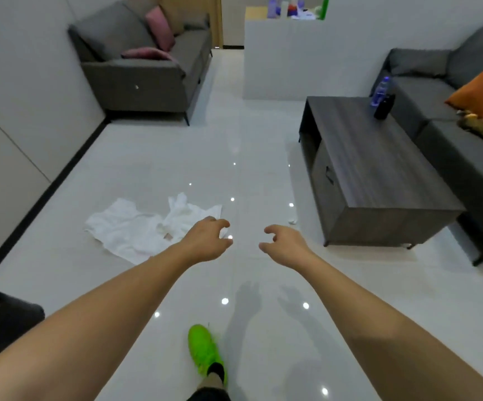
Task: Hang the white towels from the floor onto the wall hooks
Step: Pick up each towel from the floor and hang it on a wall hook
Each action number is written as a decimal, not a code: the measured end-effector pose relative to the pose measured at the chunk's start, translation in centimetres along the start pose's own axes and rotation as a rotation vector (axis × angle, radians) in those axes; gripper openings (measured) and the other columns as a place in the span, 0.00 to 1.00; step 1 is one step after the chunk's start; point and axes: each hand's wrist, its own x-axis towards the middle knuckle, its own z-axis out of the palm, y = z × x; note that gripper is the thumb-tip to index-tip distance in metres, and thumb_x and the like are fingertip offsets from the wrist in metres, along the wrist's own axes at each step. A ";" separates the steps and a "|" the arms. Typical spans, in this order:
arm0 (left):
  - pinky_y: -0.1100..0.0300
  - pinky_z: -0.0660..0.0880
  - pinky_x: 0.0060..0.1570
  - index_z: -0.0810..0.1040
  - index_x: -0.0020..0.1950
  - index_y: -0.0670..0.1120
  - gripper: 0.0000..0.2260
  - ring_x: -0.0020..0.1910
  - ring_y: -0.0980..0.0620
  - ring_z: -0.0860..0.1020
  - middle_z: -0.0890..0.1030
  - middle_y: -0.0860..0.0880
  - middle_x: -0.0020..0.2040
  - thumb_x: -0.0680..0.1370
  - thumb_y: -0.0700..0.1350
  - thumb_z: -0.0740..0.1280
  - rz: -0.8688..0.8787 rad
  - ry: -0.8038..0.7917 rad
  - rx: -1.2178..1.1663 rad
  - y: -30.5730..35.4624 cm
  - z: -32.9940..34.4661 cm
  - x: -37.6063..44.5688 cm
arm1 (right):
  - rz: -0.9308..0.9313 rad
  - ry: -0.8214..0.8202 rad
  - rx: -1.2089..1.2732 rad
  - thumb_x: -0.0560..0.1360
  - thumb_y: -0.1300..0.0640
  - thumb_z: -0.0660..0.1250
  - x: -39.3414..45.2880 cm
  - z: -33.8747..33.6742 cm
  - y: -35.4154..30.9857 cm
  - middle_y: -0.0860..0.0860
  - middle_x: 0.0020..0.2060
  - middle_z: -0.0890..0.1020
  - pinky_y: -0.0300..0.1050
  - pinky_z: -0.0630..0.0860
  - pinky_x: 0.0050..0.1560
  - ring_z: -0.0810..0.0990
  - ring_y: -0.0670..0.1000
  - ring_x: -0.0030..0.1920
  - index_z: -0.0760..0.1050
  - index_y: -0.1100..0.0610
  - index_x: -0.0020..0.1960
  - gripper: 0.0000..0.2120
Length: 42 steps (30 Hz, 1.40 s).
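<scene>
Crumpled white towels (136,230) lie spread on the glossy tiled floor, left of centre. My left hand (208,240) hovers in the air in front of their right edge, fingers loosely curled, holding nothing. My right hand (282,244) is stretched out beside it, further right, over bare floor, also loosely curled and empty. No wall hooks are in view.
A dark wooden coffee table (379,169) with a bottle stands at right, in front of a grey sofa (451,134). Another grey sofa (144,65) with pink cushions sits at the back left. A dark bin (6,319) is at lower left. My green shoe (205,351) is below.
</scene>
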 end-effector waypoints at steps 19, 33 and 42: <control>0.59 0.68 0.55 0.72 0.71 0.47 0.23 0.64 0.46 0.74 0.73 0.44 0.67 0.78 0.53 0.66 -0.464 -0.055 -0.214 -24.7 -7.4 19.2 | 0.075 -0.365 -0.073 0.75 0.50 0.69 30.2 10.8 -12.6 0.53 0.58 0.80 0.46 0.75 0.59 0.79 0.53 0.58 0.78 0.55 0.61 0.17; 0.56 0.67 0.62 0.73 0.71 0.47 0.21 0.67 0.45 0.72 0.73 0.43 0.69 0.79 0.51 0.65 -0.771 -0.138 -0.259 -31.2 -7.5 38.3 | 0.178 -0.579 -0.085 0.72 0.59 0.67 59.9 16.4 -14.0 0.58 0.35 0.77 0.52 0.79 0.43 0.78 0.57 0.38 0.79 0.67 0.46 0.11; 0.59 0.65 0.62 0.72 0.71 0.49 0.20 0.66 0.48 0.71 0.72 0.46 0.69 0.80 0.51 0.64 -0.712 -0.255 -0.287 -37.6 -1.5 47.9 | 0.494 -0.589 0.082 0.71 0.62 0.67 70.0 25.9 -8.8 0.58 0.34 0.78 0.50 0.76 0.39 0.76 0.55 0.34 0.80 0.67 0.46 0.09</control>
